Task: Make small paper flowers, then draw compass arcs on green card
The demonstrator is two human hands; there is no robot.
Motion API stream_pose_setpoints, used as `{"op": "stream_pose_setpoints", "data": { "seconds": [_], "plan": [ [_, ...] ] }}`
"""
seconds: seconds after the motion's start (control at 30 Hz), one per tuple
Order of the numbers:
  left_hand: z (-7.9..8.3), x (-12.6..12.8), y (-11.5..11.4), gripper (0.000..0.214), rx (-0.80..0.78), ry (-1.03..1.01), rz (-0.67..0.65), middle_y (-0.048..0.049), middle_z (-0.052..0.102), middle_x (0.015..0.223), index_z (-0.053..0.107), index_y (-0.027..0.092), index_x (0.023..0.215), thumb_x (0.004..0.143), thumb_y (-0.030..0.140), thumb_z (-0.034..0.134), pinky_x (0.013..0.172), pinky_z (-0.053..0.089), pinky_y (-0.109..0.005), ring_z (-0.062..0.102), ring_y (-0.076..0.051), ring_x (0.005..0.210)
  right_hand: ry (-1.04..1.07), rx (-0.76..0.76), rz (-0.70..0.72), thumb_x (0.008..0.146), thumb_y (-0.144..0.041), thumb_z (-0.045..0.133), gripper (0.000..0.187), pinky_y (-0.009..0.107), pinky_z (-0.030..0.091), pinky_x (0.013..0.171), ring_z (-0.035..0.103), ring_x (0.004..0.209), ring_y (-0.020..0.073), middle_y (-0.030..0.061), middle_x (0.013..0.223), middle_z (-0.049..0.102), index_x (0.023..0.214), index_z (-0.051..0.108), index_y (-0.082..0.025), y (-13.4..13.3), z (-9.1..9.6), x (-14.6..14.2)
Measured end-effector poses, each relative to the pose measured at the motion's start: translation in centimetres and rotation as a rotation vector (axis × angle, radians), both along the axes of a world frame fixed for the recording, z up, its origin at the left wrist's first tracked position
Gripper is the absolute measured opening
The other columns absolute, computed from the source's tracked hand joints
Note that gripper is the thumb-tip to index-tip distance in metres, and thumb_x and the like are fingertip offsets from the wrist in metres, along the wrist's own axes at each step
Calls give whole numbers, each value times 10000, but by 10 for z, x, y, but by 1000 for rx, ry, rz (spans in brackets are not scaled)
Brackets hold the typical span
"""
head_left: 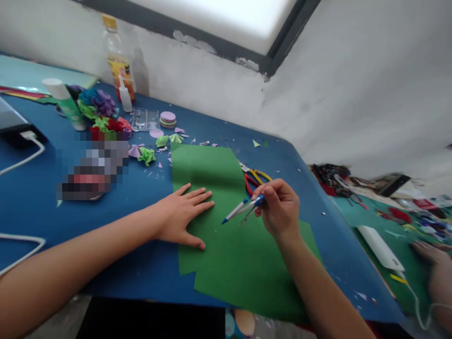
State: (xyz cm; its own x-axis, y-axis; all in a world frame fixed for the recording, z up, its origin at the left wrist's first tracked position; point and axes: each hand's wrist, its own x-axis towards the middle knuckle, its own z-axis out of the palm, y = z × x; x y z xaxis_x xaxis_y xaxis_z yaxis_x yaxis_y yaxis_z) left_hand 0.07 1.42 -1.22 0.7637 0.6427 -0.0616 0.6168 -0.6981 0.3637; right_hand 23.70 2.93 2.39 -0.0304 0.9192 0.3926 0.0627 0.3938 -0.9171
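Note:
My left hand (183,214) lies flat with its fingers spread on green paper (229,263), which seems to be two overlapping sheets. Above the paper's right part, my right hand (282,207) is closed round the top of a drawing compass (236,212). The compass has a white and blue pencil leg and a thin metal leg, both slanting down to the left. Just beyond my right hand lie scissors (259,176) with red and yellow handles, partly hidden behind my fingers.
Folded paper pieces (146,156), purple paper discs (167,117), a clear plastic case (146,119), a glue stick (67,106) and a bottle (118,61) stand toward the wall. At right, another person's hand (432,254) rests near a white power bank (381,247) on a green table.

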Motion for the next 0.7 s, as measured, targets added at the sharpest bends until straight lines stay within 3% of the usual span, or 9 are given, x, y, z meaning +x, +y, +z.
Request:
{"op": "stream_pose_setpoints", "data": {
  "seconds": [0.27,0.53,0.7],
  "plan": [
    [-2,0,1,944,-39,-10,20,-89,164,1567,288,220,1480,723,708,571,1176,20,-467,156,-283,1454,-267,194,200,752,-349,745,219,161,436,337,543,368,64,-16,614,654,698,602,-192,-17,-2,1],
    [-3,-1,2,956,-55,21,20,-65,123,1578,269,230,1488,717,717,558,1170,-35,-440,125,-279,1461,-355,366,171,774,-312,730,142,184,454,395,558,432,75,-11,637,665,760,633,-210,-22,-2,-1],
    [-3,-2,1,998,-52,24,15,-70,119,1581,258,216,1492,692,725,569,1169,-46,-434,122,-289,1460,-453,458,229,774,-296,733,136,197,495,485,605,525,93,-14,645,659,792,628,-212,-25,0,-3]
  ]
}}
